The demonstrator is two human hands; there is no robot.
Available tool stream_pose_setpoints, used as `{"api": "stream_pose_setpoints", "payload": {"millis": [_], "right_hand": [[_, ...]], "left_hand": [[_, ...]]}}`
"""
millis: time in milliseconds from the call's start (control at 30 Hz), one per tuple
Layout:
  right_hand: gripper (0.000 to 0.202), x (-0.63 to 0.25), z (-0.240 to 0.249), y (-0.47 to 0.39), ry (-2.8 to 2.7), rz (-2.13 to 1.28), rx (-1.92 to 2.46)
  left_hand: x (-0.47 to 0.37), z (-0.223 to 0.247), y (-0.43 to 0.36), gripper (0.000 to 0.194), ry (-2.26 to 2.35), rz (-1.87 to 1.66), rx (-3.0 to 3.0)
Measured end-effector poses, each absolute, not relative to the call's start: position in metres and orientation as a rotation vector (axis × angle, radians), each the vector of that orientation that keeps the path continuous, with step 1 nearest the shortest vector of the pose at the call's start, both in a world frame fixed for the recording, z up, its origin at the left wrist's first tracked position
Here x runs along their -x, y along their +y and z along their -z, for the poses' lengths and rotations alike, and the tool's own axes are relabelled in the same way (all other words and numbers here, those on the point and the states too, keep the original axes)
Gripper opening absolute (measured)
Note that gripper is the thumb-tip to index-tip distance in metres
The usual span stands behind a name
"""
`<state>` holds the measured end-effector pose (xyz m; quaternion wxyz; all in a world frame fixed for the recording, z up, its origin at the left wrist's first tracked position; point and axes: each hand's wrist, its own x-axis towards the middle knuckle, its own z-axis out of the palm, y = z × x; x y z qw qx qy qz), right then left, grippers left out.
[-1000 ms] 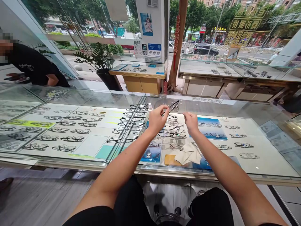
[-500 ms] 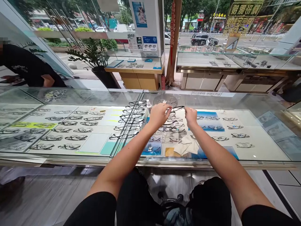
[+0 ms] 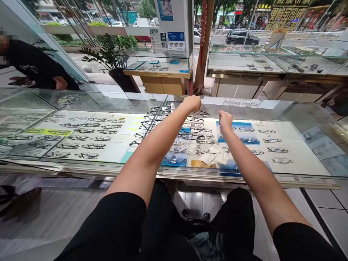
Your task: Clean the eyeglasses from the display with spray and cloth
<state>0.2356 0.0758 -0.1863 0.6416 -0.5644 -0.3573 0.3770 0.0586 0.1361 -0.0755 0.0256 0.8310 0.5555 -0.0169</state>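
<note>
My left hand [image 3: 192, 103] reaches over the far part of the glass counter, its fingers bent down and mostly hidden. A dark-framed pair of eyeglasses [image 3: 203, 112] shows right at its fingertips, and the hand appears closed on it. To the right, my right hand [image 3: 226, 120] hovers with curled fingers, thumb and forefinger together, and nothing visible in them. It is apart from the eyeglasses. Below and between the arms lie several more eyeglasses [image 3: 191, 136] in a column. A small white bottle [image 3: 172, 107] stands beside my left forearm.
The glass counter [image 3: 307, 152] carries rows of eyeglasses [image 3: 94, 146] at left and more on blue mats [image 3: 237, 127] at right. A pale cloth [image 3: 213, 155] lies near the front. A person in black [image 3: 35, 65] leans at far left. Another display case [image 3: 160, 69] stands beyond.
My left hand has moved forward, away from me. My right hand has come off the eyeglasses that both hands held and shifted slightly right. The camera view has tilted a little.
</note>
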Motion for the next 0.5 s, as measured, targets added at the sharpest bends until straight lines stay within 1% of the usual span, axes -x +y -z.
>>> {"api": "stream_pose_setpoints", "payload": {"millis": [200,433,500], "right_hand": [[0.049,-0.230,0.186,0.075,-0.818,-0.881,1.261],[0.047,-0.224,0.186,0.074,-0.822,-0.904,1.265],[0.046,-0.223,0.187,0.074,-0.827,-0.907,1.271]], "left_hand": [[-0.053,0.088,0.151,0.046,1.829,0.180,-2.510],[-0.043,0.103,0.164,0.040,1.858,0.183,-2.489],[-0.042,0.104,0.168,0.041,1.864,0.167,-2.485]]}}
